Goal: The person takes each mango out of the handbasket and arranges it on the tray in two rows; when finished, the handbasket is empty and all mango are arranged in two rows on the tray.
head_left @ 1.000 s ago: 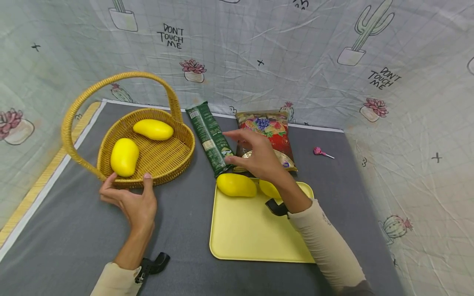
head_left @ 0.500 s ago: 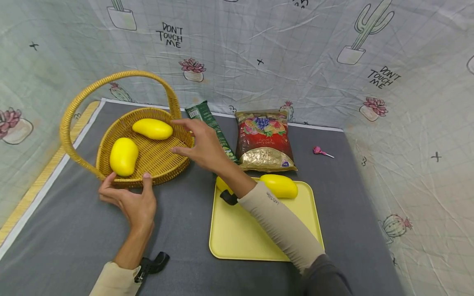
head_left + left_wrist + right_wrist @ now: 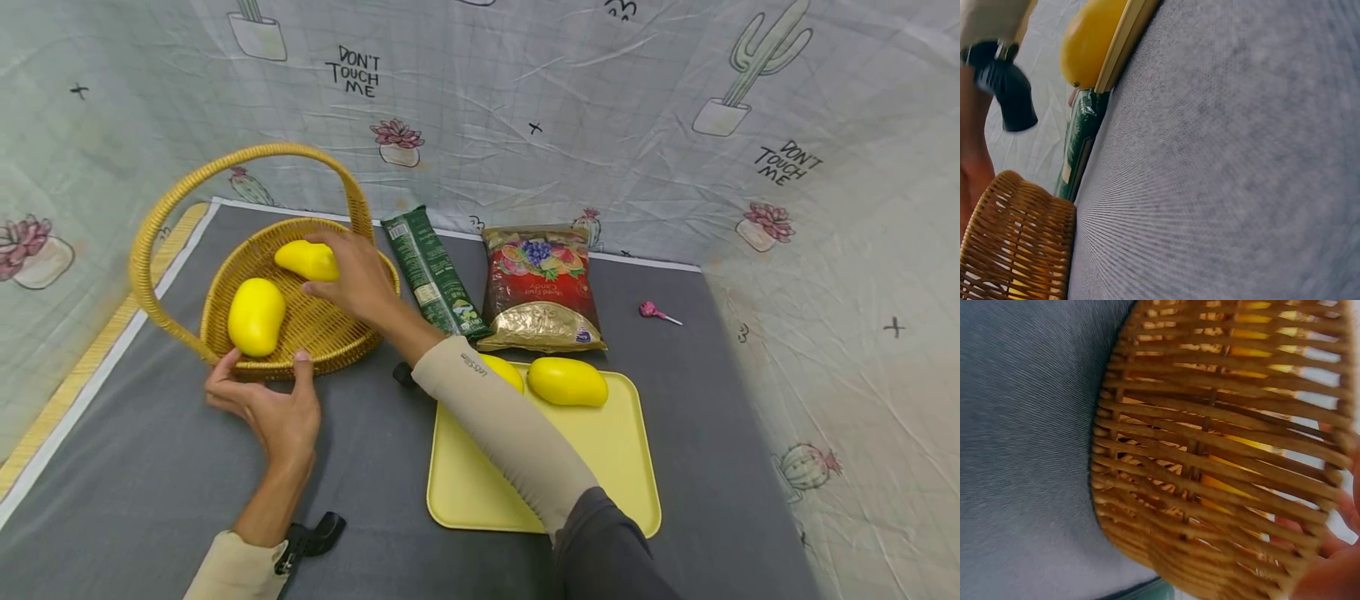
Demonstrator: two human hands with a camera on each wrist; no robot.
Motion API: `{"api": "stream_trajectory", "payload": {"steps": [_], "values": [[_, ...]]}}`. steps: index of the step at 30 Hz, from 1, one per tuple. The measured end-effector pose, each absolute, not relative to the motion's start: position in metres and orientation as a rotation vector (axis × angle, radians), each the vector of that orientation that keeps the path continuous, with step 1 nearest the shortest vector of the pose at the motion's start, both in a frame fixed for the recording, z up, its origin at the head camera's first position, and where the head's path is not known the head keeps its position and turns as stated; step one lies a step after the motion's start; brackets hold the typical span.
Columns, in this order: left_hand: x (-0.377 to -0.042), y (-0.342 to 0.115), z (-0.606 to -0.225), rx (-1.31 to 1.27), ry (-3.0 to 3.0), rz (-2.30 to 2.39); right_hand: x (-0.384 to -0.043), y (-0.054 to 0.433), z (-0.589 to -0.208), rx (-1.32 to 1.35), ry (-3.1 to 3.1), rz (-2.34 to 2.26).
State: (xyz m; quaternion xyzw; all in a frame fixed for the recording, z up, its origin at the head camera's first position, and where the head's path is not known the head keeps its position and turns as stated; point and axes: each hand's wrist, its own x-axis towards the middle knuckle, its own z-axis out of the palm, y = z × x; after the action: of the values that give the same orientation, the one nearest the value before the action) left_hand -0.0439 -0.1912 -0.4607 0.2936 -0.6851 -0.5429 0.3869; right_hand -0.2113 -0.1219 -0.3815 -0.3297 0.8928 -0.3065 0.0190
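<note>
A wicker basket [image 3: 352,354] with a tall arched handle stands at the left, holding two yellow mangoes. At its near rim my left hand [image 3: 273,408] grips the basket, thumb and fingers set apart. My right hand [image 3: 356,271] reaches in over the right side. Its fingers lie over the right end of the back mango [image 3: 303,260], with the thumb along the near side. Nearer the left wall rests the front mango [image 3: 257,318]. In the right wrist view, the basket's weave [image 3: 1210,437] hides most of the fingers and the yellow fruit.
Two more mangoes, one [image 3: 567,382] in full view and another [image 3: 504,371] partly behind the right sleeve, lie on a yellow tray [image 3: 600,475]. Behind it are a green packet [image 3: 435,279] and a red-gold candy bag [image 3: 542,292]. A pink lollipop [image 3: 658,312] lies farther right.
My right hand has travelled left from above the green packet and candy bag into the basket, onto the back mango. The left hand has stayed at the basket's rim.
</note>
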Motion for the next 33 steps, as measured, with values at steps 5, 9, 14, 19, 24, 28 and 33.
{"api": "stream_trajectory", "payload": {"steps": [5,9,14,19,24,28,33], "values": [[-0.044,-0.190,-0.460,0.756,-1.749,-1.394,-0.223,-0.137,-0.389,-0.982,2.815,-0.843],[-0.045,-0.189,-0.461,0.758,-1.756,-1.401,-0.229,-0.144,-0.394,-0.936,2.836,-0.779],[-0.044,-0.189,-0.461,0.770,-1.752,-1.402,-0.231,-0.150,-0.399,-0.874,2.866,-0.708],[-0.044,-0.190,-0.462,0.774,-1.749,-1.393,-0.229,-0.152,-0.401,-0.903,2.872,-0.675],[-0.044,-0.189,-0.461,0.754,-1.749,-1.389,-0.223,-0.148,-0.400,-0.970,2.834,-0.668],[-0.044,-0.189,-0.461,0.760,-1.744,-1.392,-0.217,-0.142,-0.397,-1.004,2.799,-0.662],[-0.044,-0.189,-0.461,0.761,-1.739,-1.397,-0.208,-0.131,-0.391,-1.024,2.783,-0.705]]}}
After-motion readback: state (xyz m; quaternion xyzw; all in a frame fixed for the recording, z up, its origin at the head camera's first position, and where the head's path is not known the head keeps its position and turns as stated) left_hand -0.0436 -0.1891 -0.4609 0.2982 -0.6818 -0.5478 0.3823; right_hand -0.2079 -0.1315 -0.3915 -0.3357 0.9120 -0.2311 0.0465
